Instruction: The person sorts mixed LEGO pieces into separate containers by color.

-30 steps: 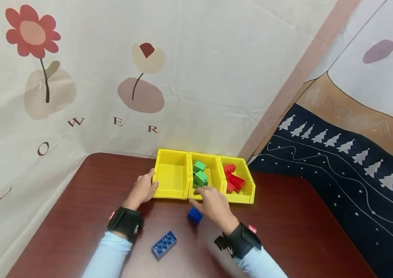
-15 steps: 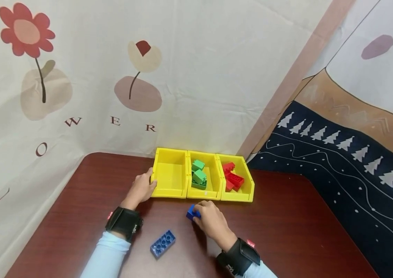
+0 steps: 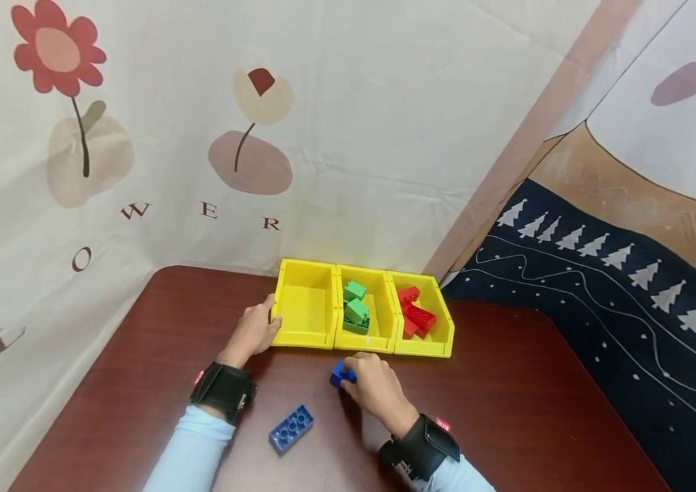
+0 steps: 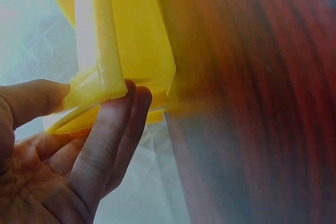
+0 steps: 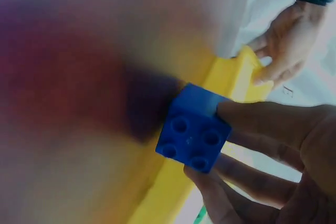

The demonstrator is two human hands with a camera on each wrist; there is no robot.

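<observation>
My right hand (image 3: 376, 386) pinches a small square blue brick (image 5: 191, 135) between thumb and fingers, in front of the middle bin. Round studs show on it in the right wrist view. My left hand (image 3: 254, 331) grips the side wall of the left yellow bin (image 4: 100, 30), thumb on one face and fingers on the other. That bin (image 3: 303, 336) has no bricks in it. A longer dark blue brick (image 3: 291, 429) lies on the table between my forearms.
Alongside stand a middle yellow bin (image 3: 381, 331) with several green bricks (image 3: 356, 311) and a right yellow bin (image 3: 442, 335) with several red bricks (image 3: 419, 316). Behind the brown table (image 3: 507, 396) hangs a printed cloth (image 3: 372, 137); a dark tree-patterned cloth (image 3: 593, 307) is at the right.
My right hand has come down from in front of the middle bin to the small blue brick and taken hold of it. The left hand stays on the left bin.
</observation>
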